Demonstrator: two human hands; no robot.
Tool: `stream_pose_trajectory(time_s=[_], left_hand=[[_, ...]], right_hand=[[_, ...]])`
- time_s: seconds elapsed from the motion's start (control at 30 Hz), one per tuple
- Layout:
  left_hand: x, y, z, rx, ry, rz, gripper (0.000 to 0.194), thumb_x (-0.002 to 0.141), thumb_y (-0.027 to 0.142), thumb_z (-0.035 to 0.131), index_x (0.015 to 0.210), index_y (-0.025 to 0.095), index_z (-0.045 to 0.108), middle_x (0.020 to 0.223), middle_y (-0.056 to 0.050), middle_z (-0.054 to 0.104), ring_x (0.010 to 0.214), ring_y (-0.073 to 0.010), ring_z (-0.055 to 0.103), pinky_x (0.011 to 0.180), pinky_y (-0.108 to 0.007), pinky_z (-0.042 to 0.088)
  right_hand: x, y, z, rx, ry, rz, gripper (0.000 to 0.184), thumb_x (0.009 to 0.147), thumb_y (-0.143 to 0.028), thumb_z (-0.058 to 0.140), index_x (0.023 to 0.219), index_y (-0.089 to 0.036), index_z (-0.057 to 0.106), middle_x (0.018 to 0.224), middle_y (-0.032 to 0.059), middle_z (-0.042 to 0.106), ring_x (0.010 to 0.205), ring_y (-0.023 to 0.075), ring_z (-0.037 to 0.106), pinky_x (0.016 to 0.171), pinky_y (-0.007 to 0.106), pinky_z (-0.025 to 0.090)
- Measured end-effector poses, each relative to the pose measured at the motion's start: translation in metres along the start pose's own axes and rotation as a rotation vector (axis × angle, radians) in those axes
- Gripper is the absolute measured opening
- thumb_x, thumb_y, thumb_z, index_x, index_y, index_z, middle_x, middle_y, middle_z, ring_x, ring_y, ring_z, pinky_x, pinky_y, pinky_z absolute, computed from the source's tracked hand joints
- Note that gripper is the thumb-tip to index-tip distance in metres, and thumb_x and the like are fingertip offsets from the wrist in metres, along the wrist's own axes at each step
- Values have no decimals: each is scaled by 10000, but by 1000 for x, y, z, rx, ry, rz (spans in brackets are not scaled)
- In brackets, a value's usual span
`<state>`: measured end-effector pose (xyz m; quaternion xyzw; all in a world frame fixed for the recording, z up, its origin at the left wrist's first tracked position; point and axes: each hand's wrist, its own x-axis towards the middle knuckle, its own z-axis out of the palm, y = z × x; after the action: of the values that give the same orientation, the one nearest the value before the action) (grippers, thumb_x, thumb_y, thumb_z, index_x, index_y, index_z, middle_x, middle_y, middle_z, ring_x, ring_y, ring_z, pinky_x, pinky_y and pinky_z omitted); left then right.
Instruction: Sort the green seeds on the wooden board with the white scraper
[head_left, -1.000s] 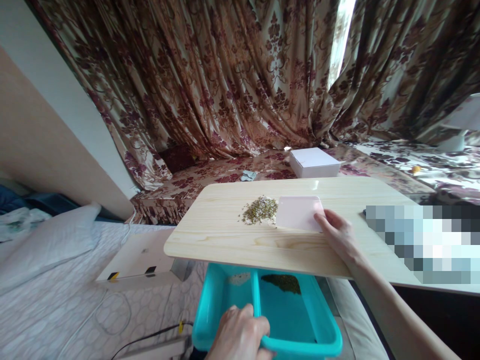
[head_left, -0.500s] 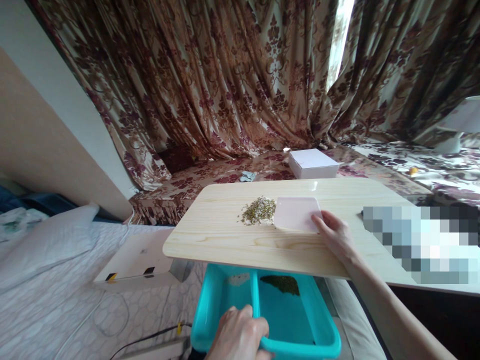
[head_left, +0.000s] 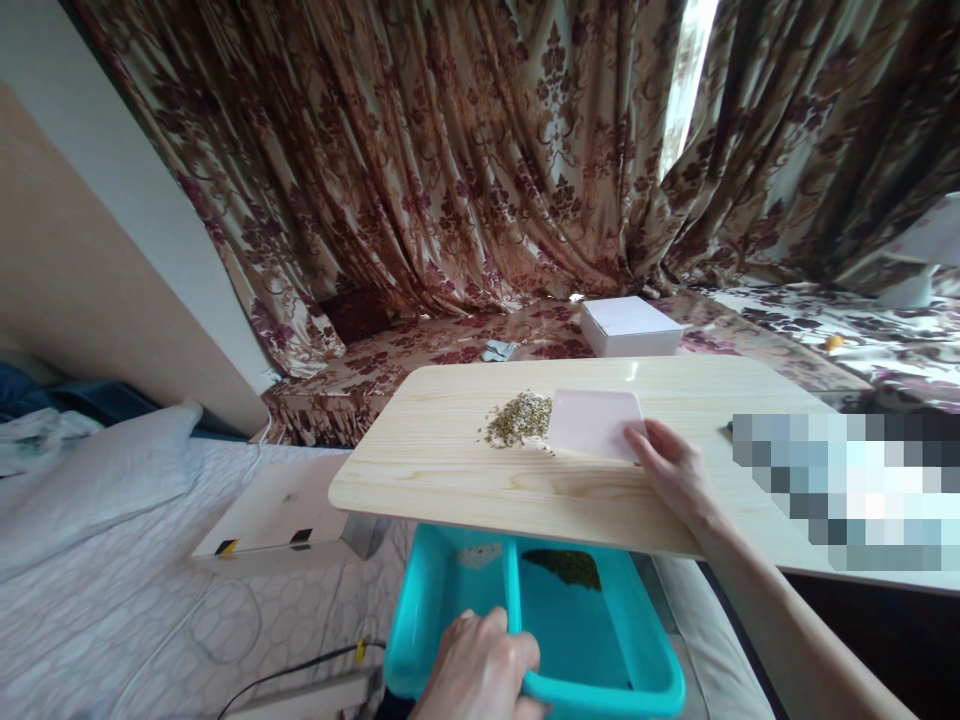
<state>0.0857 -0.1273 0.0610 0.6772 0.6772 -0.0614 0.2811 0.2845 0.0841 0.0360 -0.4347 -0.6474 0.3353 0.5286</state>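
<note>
My right hand (head_left: 675, 472) rests on the pale wooden table (head_left: 450, 470) and grips the right edge of a thin pale pink card (head_left: 592, 423). The card's left edge touches a small pile of greenish-brown grains (head_left: 519, 418). My left hand (head_left: 480, 668) is closed over the near rim of a turquoise plastic bin (head_left: 600, 640) held below the table's front edge. The bin has a divider; its right compartment holds dark green grains (head_left: 571, 566) and its left one a small pale heap (head_left: 480, 553).
A white box (head_left: 628, 324) sits on the patterned bed cover behind the table. Heavy floral curtains (head_left: 450, 160) fill the background. A flat white carton (head_left: 277, 512), a pillow (head_left: 90, 480) and a cable (head_left: 300, 675) lie on the bedding at left. A blurred patch (head_left: 847, 490) covers the table's right end.
The card and my right hand have edged slightly left, closing onto the grain pile. My left hand stays on the bin rim.
</note>
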Motion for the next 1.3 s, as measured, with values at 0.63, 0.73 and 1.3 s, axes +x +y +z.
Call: stream_pose_trajectory(time_s=[0.63, 0.73, 1.3], left_hand=[[-2, 1, 0, -14, 4, -21, 187, 759, 283, 523, 861, 231, 671, 952, -61, 597, 951, -253, 541, 856, -363, 394], [-3, 1, 2, -21, 23, -28, 190, 760, 276, 520, 874, 231, 666, 966, -59, 594, 968, -248, 535, 877, -361, 383], [-3, -11, 8, -39, 80, -12, 162, 792, 321, 529, 853, 246, 659, 946, -35, 600, 944, -233, 534, 860, -351, 377]], right_hand=[[0, 2, 3, 14, -49, -12, 298, 760, -484, 585, 697, -193, 596, 592, -1, 580, 562, 131, 533, 465, 204, 416], [1, 4, 3, 27, -47, -17, 315, 753, -505, 590, 698, -195, 599, 584, -1, 577, 567, 135, 535, 458, 201, 411], [-3, -9, -4, 88, -22, 107, 240, 709, -427, 622, 661, -198, 568, 588, -8, 579, 565, 132, 528, 493, 215, 421]])
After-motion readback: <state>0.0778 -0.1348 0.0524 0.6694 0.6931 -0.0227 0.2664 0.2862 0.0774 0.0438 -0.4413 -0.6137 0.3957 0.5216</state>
